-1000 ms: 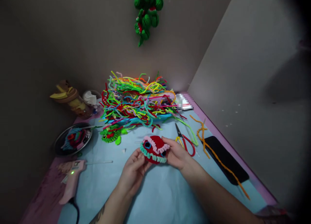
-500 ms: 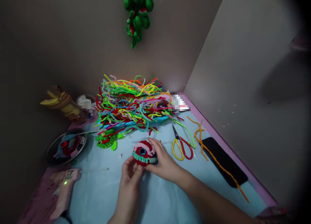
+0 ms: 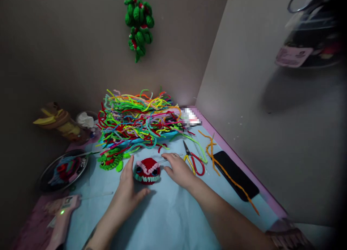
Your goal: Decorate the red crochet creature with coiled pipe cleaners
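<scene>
A red pipe-cleaner creature head (image 3: 148, 171) rests on the blue table cover, its front facing me. It has dark blue eyes, a pink V-shaped brow and a wavy teal strip across the mouth. On its left side is my left hand (image 3: 130, 186), thumb and fingers spread apart. My right hand (image 3: 177, 168) is at its right, fingers stretched out over the table and a ring on one finger. A narrow gap shows between the right hand and the head; nothing is in either hand. A clear stick (image 3: 173, 158) lies partly behind the right hand.
Red-and-yellow scissors (image 3: 193, 159) lie to the right, beside a black phone (image 3: 235, 176) with an orange pipe cleaner (image 3: 237, 185) across it. Behind is a pile of colourful pipe cleaners (image 3: 141, 119). At left are a green figure (image 3: 111, 159), a round tray (image 3: 45, 183) and a pink glue gun (image 3: 61, 221).
Both hands have let go of the red head and moved apart. It has turned so both eyes face me. The camera view has swung to the right.
</scene>
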A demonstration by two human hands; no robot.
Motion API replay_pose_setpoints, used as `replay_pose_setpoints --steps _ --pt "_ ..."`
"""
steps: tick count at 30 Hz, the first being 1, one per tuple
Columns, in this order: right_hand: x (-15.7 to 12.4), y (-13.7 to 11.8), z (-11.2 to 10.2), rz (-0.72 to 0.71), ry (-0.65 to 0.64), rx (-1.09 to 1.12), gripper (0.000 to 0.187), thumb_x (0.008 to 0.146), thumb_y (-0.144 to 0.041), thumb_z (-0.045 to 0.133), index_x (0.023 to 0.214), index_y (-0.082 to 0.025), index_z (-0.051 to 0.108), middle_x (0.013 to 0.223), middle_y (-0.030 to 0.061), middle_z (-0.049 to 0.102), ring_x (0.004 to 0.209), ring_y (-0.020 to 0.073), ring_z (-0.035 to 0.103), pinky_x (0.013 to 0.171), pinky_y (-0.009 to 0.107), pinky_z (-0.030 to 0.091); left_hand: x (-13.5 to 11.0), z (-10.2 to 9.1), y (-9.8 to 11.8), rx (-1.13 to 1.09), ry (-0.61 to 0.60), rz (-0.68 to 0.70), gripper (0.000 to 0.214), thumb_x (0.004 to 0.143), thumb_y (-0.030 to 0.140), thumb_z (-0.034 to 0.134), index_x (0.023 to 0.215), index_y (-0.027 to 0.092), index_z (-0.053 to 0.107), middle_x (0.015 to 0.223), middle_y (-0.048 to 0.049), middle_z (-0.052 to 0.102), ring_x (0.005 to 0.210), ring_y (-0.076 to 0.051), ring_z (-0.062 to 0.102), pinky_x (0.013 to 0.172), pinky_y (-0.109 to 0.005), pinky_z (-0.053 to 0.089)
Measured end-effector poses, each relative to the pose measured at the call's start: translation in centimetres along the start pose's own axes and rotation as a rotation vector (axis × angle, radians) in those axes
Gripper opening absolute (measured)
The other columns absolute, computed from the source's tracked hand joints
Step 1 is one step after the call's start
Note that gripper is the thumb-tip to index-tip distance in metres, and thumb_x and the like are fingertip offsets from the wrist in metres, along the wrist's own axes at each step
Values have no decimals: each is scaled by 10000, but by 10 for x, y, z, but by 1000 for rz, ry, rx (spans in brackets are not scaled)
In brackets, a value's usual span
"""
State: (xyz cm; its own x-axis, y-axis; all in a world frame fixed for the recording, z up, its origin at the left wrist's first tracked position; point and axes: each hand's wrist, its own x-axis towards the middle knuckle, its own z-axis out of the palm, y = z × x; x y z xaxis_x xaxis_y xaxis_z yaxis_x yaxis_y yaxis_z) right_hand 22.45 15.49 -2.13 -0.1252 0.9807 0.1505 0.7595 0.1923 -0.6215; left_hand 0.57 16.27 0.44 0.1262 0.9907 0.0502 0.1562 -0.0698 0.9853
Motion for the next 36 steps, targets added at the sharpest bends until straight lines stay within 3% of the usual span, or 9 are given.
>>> replay_pose_setpoints --steps 2,5,8,12,21,25,29,32,36 --pt "8 -1 1 22 -3 -125 296 826 -152 550 1111 -210 604 1083 82 640 1083 247 509 912 372 425 10 -1 -8 46 -91 38 948 411 63 850 1284 207 511 1408 -129 440 1364 -332 298 1138 -438 175" --pt "16 -4 3 81 -10 -305 168 878 -200 512 989 -218 638 995 73 656 1001 235 531 803 329 434 15 -1 -19 164 -232 89 1083 498 138 835 1433 210 295 1468 -167 346 1361 -339 302 1119 -497 195" --pt "20 -6 4 139 -7 -420 192 905 -174 450 942 -203 636 956 76 655 935 219 547 745 299 420 8 2 -27 381 -321 161 1160 594 221 800 1485 229 58 1511 -183 243 1379 -337 260 1108 -522 216" --pt "20 -6 3 195 19 -438 223 912 -149 421 957 -200 633 966 78 651 941 215 548 756 292 402 -6 7 -30 526 -336 172 1149 688 300 744 1473 260 -95 1512 -191 219 1372 -332 278 1089 -535 262" --pt "11 2 -9 185 -62 -532 217 895 -128 441 996 -185 624 970 102 636 936 236 542 767 327 376 2 16 -31 549 -307 219 1150 667 328 751 1479 220 -56 1516 -202 203 1381 -345 251 1093 -531 261" --pt "33 1 -14 91 -113 -574 230 886 -100 441 1004 -184 620 989 104 636 943 236 546 767 330 384 5 21 -31 526 -307 248 1126 681 291 735 1477 214 -58 1509 -198 213 1381 -329 257 1094 -517 271" --pt "58 -5 -19 205 -15 -610 223 906 -136 425 1037 -157 604 1077 146 602 990 256 528 780 353 399 3 17 -35 564 -275 284 1068 726 274 693 1474 214 -67 1509 -200 203 1382 -330 254 1087 -540 275" --pt "51 -9 -21 235 118 -482 177 905 -214 469 1017 -169 599 1063 130 608 1000 256 534 809 353 404 1 12 -39 608 -234 285 1023 757 298 664 1475 226 -61 1489 -199 242 1354 -336 313 1060 -548 317" --pt "17 -12 -8 279 134 -7 282 930 -363 433 1138 -192 518 1030 87 635 902 202 601 759 303 442 -2 11 -38 668 -206 303 1006 768 299 649 1476 232 -62 1461 -200 295 1313 -346 376 1013 -557 373"
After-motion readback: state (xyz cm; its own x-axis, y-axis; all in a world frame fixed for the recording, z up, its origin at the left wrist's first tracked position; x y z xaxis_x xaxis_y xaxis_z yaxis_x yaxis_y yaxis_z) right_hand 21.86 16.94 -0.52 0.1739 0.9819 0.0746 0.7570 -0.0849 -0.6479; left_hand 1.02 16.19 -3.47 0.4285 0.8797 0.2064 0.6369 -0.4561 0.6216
